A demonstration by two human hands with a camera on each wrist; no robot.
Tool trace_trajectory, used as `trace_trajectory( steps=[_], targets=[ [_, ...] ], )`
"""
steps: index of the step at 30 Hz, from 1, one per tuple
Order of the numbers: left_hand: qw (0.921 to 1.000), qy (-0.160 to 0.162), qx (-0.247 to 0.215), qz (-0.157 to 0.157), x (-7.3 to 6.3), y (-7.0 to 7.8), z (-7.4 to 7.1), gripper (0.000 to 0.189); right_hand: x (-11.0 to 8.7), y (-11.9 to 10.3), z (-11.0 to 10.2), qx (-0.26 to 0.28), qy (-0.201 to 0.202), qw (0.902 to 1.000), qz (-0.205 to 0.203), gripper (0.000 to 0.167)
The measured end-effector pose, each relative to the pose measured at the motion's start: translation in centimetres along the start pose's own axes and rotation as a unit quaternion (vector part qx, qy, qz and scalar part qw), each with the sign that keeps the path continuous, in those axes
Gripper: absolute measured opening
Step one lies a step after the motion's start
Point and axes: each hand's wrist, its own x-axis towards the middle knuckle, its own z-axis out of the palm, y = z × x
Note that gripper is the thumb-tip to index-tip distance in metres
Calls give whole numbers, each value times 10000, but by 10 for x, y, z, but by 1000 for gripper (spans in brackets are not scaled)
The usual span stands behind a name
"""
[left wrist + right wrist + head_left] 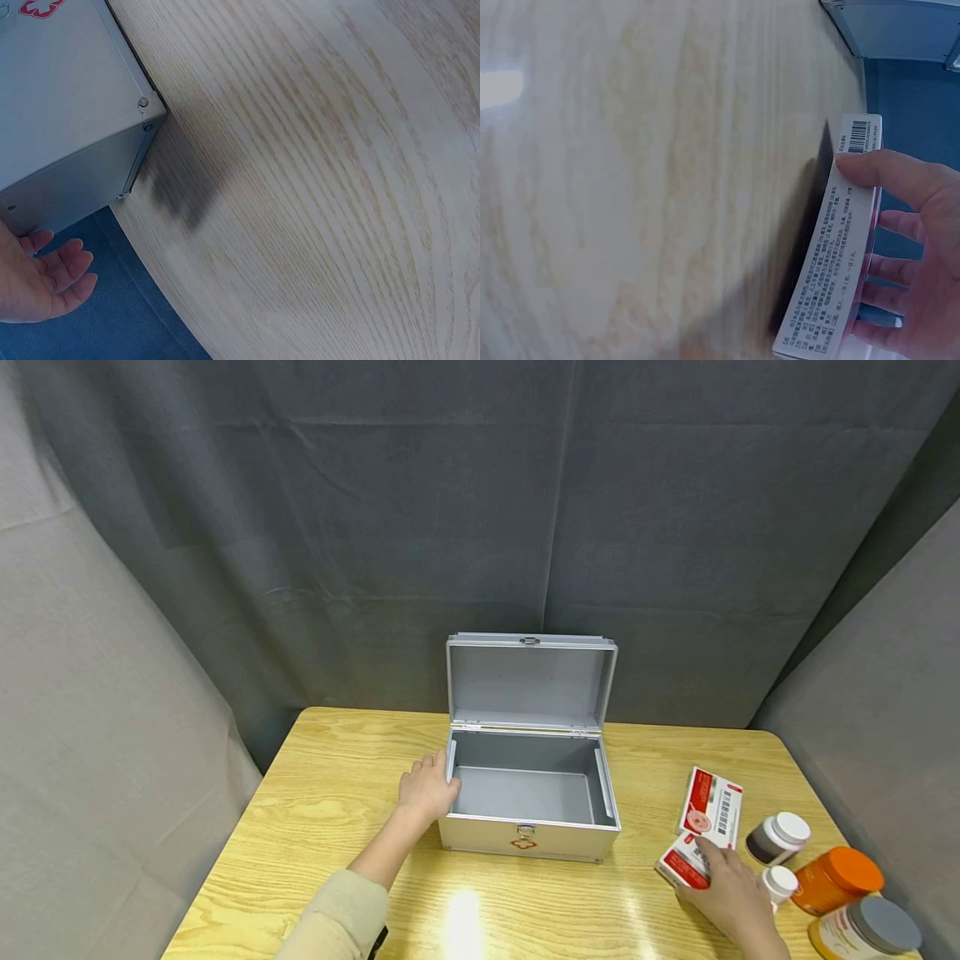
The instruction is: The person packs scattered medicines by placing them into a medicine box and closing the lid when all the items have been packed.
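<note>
Right, the right hand [726, 889] has a thumb-and-fingers pinch on the nearer flat white-and-red cardboard medicine box [682, 858], out on the right of the pale wood-grain table [562, 902]. That carton sits tilted in the grip, a dark shadow along its edge, and the hold is up towards one end, so a slack pinch could let the far end swing down; squeeze too hard and the thin card might buckle.

Trouble could come from the neighbours, too! A second white-and-red cardboard box [714, 806] lies right up against it in the head view, touching or not I cannot tell, and a dragged corner could shove it askew. Just beside the wrist stands a small white-capped bottle [780, 882], with a dark-labelled white-capped bottle [777, 837] and an orange plastic jar [838, 878] close by: one careless sweep could topple them.

Over at the open silver metal case [487, 837], the left hand [429, 789] lies along the left wall, fingers loosely bent and slightly apart; a sudden push there could skid the case sideways.
</note>
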Motion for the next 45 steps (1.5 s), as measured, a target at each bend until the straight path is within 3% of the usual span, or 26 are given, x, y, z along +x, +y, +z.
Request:
trace_trajectory(
  steps=[18,25,45],
  targets=[
    [10000,-38,-4,1,1,-1,1,53,7,-13,-19,166,223,9995,-129,91],
    [10000,-48,0,10,1,-1,0,53,13,-24,-30,308,107,9994,-76,89],
    [10000,-86,21,37,1,-1,-1,52,35,-52,-57,510,554,9950,-655,85]
  ],
)
